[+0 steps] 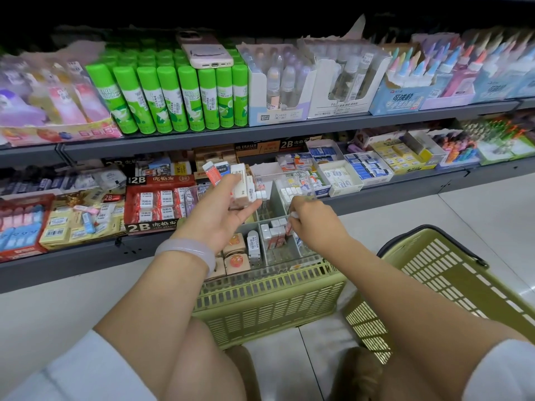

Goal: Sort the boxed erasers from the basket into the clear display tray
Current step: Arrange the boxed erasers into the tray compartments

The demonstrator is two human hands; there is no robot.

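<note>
Olive-green plastic basket [269, 302] sits nearest on the floor, upturned, with the clear display tray [289, 257] resting on top of it; a second green basket [451, 282] lies tilted just to the right. Both forearms reach forward over the basket. Right hand [314, 224] is palm down over the tray's middle compartment, fingers curled and pinching one boxed eraser [289, 228] at its upper end, long axis near upright, among other boxes standing on end there. Left hand [231, 202], palm up and raised above the tray's far left, grasps a bundle of boxed erasers [231, 180], their long axes fanned upward and away from the person. A pale bangle [188, 250] circles the left wrist. Beyond, shelves [289, 130] carry eraser cartons and green glue sticks [170, 96].
</note>
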